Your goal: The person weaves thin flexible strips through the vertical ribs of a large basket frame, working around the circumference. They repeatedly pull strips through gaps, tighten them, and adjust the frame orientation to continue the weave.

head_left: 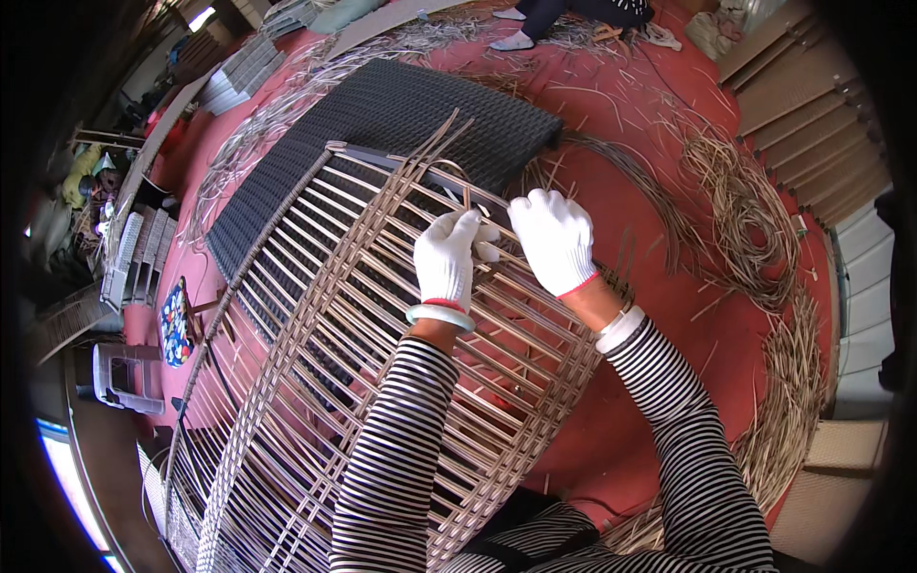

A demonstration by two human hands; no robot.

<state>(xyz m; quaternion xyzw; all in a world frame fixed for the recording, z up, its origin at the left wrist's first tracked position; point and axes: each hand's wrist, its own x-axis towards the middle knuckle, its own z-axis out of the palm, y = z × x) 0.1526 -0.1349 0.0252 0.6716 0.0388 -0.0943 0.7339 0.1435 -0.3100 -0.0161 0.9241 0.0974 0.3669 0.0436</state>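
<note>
A half-woven furniture frame (330,277) of brown, glossy rattan-like strips lies tilted before me, its long strips running across between woven bands. At its upper right rail my left hand (447,256), in a white knitted glove, pinches a short brown weaving strip (466,195) that stands up by the fingertips. Beside it, a little to the right, my right hand (554,239) is closed at the end of the same rail. What its fingers hold is hidden behind the glove. Loose strip ends (441,143) stick up past the far rail.
A dark woven panel (382,105) lies beneath and beyond the frame on the red floor (650,382). Coiled strips (745,210) and a long bundle (788,382) lie at right. Another person's foot (513,41) shows at the top. A patterned stool (176,325) stands at left.
</note>
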